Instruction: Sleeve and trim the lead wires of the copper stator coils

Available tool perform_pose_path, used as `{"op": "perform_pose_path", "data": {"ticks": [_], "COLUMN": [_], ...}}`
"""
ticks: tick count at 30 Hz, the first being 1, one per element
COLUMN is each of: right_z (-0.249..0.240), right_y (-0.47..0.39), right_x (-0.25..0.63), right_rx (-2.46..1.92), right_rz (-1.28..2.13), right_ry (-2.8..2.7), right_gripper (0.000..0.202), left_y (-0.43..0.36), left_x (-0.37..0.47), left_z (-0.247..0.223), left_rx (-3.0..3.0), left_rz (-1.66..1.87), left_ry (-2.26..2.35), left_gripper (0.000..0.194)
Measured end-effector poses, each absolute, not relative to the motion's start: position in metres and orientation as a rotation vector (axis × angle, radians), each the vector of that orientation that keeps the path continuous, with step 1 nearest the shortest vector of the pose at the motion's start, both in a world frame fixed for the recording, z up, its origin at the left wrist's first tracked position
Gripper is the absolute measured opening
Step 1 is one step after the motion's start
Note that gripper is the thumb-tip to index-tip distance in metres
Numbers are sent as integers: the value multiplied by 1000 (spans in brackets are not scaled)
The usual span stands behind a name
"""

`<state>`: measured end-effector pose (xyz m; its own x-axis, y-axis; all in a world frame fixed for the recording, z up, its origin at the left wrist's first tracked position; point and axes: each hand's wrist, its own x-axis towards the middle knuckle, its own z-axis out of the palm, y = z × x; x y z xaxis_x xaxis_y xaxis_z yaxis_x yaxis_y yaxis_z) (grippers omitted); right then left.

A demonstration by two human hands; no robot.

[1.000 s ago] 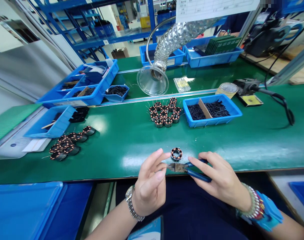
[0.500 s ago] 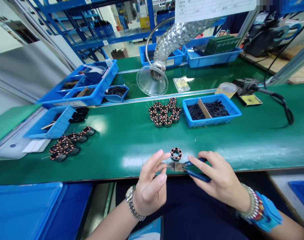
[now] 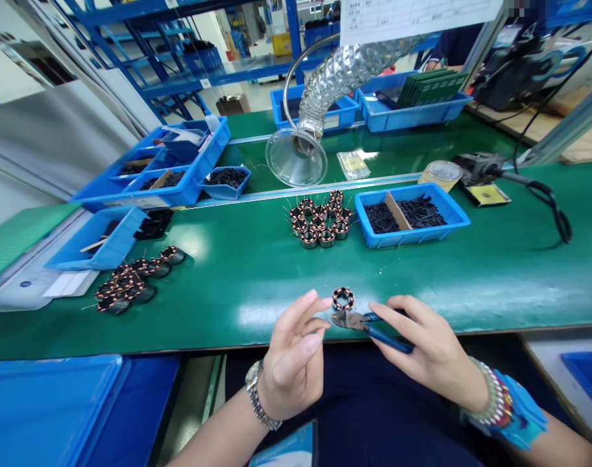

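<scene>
One copper-wound ring (image 3: 343,299) lies on the green table just beyond my hands. My left hand (image 3: 298,363) is left of it, its forefinger reaching the ring's left side; thumb and middle fingers pinch together, and whatever is between them is too small to name. Blue-handled cutting pliers (image 3: 355,320) are held in my right hand (image 3: 430,344), their jaws pointing left, just below the ring and close to my left fingertips. Several more wound rings stand in a group (image 3: 318,224) farther back, and another group (image 3: 125,282) sits at the left.
A blue tray (image 3: 413,240) with black pieces stands right of the middle group. The clear funnel (image 3: 296,157) of a foil hose hangs behind. Blue bins (image 3: 193,175) line the left side. A tape roll (image 3: 441,174) and a corded tool (image 3: 481,167) are at the right.
The pliers and my right hand have shifted slightly right, and the jaws have moved off my left fingertips. The ring has stayed in place.
</scene>
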<state>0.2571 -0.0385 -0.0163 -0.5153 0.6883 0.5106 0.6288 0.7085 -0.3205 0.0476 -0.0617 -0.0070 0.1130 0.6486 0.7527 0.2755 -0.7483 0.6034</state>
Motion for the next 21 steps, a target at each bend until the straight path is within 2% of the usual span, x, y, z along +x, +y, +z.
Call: {"op": "perform_pose_path", "data": {"ticks": [3,7,10,21], "right_z": [-16,-17,-18,-17], "right_y": [-37,-37,-37,-38], "right_x": [260,263,261,248], "right_rx": [-1046,-1072,-1044,-992], "right_rz": [135,141,147,170], "right_ry": [-2270,-2271,-2284,-2311], "right_gripper": [45,45,45,47], "left_y": [-61,-54,-49,-44], "left_x": [46,41,38,40], "left_z": [-3,5,8,7], "left_rx": [1940,1401,1096,919], "left_rz": [1636,1579,1523,1491], "left_ry": [870,794,764,740], "left_gripper": [68,55,55,57]}}
